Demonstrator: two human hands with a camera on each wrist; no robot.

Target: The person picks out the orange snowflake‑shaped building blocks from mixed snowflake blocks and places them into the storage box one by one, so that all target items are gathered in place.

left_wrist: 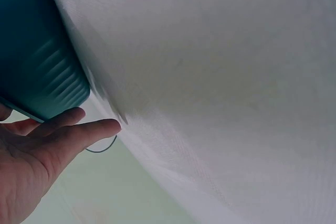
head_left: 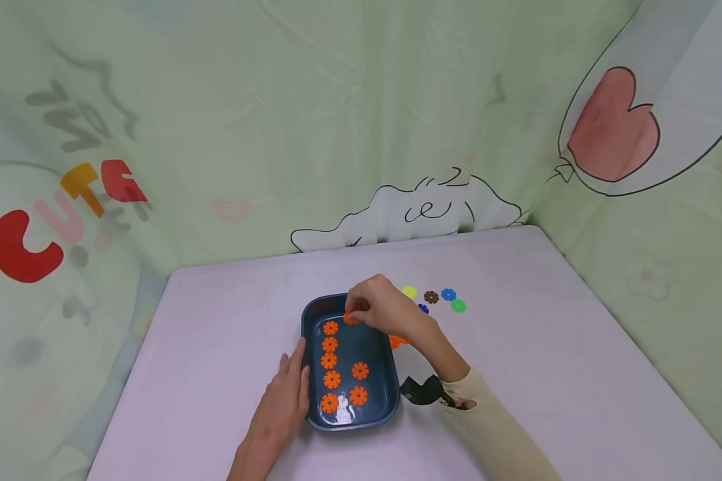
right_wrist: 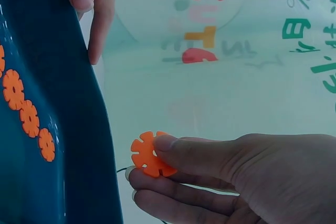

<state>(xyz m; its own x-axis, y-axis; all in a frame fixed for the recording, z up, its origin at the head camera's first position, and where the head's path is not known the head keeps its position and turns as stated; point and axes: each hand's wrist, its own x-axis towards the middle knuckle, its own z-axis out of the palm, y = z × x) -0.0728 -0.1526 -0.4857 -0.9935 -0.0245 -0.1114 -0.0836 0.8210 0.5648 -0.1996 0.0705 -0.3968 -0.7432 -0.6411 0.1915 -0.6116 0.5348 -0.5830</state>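
Observation:
An orange notched disc (right_wrist: 149, 156) is pinched between thumb and fingers of my right hand (head_left: 380, 306), over the far end of a dark blue tray (head_left: 361, 341). Inside the tray, several orange notched discs (head_left: 329, 361) form a column along the left side. Two more discs (head_left: 359, 370) lie near the right side at the close end. My left hand (head_left: 281, 394) rests along the tray's left wall with fingers extended, touching the rim; the left wrist view shows those fingers (left_wrist: 79, 135) against the outer side.
Right of the tray, orange discs (head_left: 397, 341) lie on the table, partly hidden by my right forearm. Beyond them sit a yellow disc (head_left: 409, 292), a brown disc (head_left: 431, 297), blue discs (head_left: 448, 294) and a green disc (head_left: 458, 306). A printed curtain (head_left: 247, 133) stands behind the table.

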